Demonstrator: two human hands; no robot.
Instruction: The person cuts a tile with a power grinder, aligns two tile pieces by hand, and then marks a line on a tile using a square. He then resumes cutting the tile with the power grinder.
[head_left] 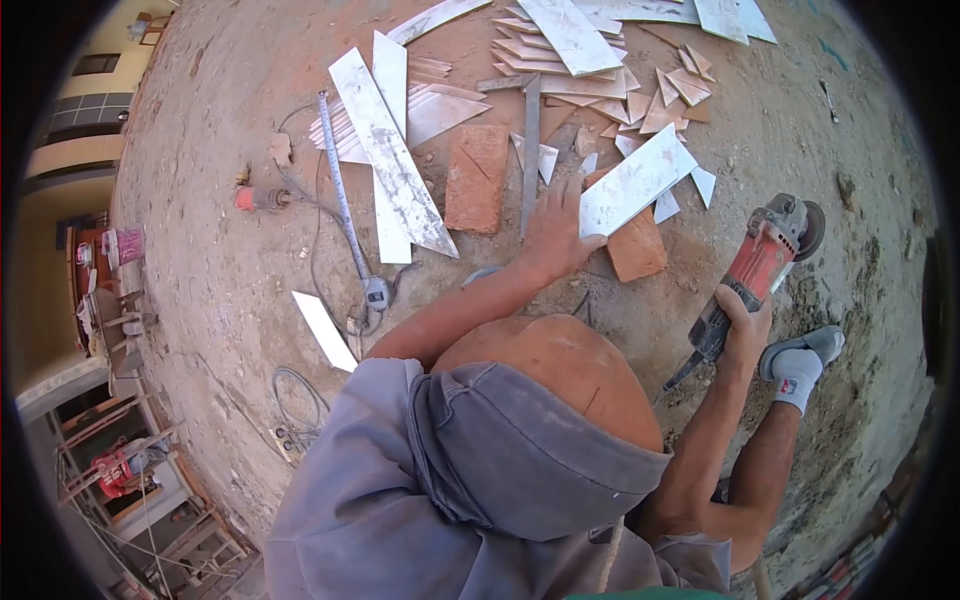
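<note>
My left hand (558, 228) grips the left end of a white tile strip (636, 185), its thumb along the lower edge. The strip lies tilted across a red brick (637, 248), which it partly covers. In my right hand (745, 322) is a red and black angle grinder (757, 262), held by its body. Its disc (812, 230) points away from me, to the right of the tile and apart from it. Beside my left hand lies a metal square (531, 150). Another red brick (476, 178) rests to the left of the square.
Long white tile strips (385, 150) lie at left, near an extended tape measure (376, 292). Stacked tile pieces (560, 60) and pointed offcuts (686, 85) are at the far side. A red power-tool end (262, 198) and cables lie left. My shoed foot (808, 350) is at right.
</note>
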